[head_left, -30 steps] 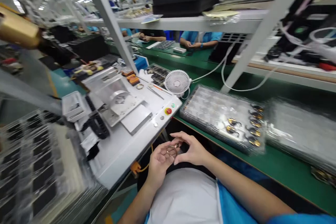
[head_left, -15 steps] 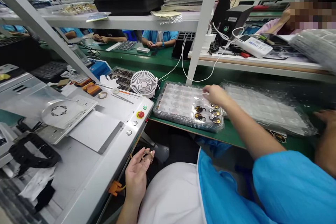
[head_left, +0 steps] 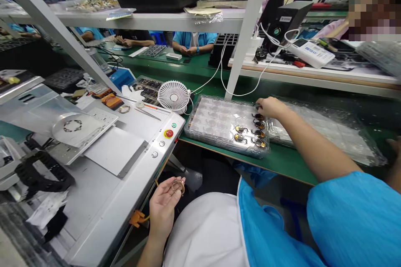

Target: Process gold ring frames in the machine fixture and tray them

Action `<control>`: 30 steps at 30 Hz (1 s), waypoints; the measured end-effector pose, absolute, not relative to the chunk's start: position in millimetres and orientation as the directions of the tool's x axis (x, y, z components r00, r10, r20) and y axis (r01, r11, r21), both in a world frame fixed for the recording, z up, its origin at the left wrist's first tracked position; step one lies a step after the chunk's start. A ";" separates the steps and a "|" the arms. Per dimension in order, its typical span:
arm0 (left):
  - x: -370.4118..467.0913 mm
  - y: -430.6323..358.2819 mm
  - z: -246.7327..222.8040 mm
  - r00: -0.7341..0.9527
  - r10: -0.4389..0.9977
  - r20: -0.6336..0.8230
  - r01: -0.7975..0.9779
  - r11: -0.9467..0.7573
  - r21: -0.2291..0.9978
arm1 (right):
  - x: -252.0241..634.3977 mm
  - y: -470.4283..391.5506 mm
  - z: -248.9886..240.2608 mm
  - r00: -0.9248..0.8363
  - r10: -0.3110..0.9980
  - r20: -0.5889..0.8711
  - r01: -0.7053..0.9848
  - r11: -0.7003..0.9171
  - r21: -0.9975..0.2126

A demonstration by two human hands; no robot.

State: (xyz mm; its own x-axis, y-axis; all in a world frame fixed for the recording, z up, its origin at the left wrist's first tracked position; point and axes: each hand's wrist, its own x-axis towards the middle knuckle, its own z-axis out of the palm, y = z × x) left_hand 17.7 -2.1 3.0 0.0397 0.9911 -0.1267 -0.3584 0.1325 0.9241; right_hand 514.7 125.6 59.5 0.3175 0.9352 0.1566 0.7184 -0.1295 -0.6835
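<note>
My left hand (head_left: 163, 206) is in front of my body, palm up, its fingers closed round a thin bronze-coloured metal ring (head_left: 178, 187). At the far right corner of a clear plastic tray (head_left: 209, 138), my right hand (head_left: 272, 107) has its fingertips pinched together. Whatever lies between them is too hidden to make out. Several small round dark-and-amber parts with curved tails (head_left: 239, 138) sit in the tray's pockets on the right side. Its other pockets look pale and whitish.
On the left stands a machine bench (head_left: 106, 212) with a red button (head_left: 168, 133), tweezers (head_left: 148, 113) and another ring (head_left: 124, 109). A white fan (head_left: 173, 96) is behind the tray. More clear trays (head_left: 328, 133) lie right. A shelf post (head_left: 247, 37) rises behind.
My right hand has moved right, from over the tray to its far right corner, uncovering more of the dark parts. My left hand keeps the ring in nearly the same place.
</note>
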 end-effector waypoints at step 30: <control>-5.2 8.8 18.5 0.433 0.898 0.076 -0.527 0.184 0.830 | 191.9 59.2 42.4 -0.387 0.857 0.341 0.190 0.436 -0.880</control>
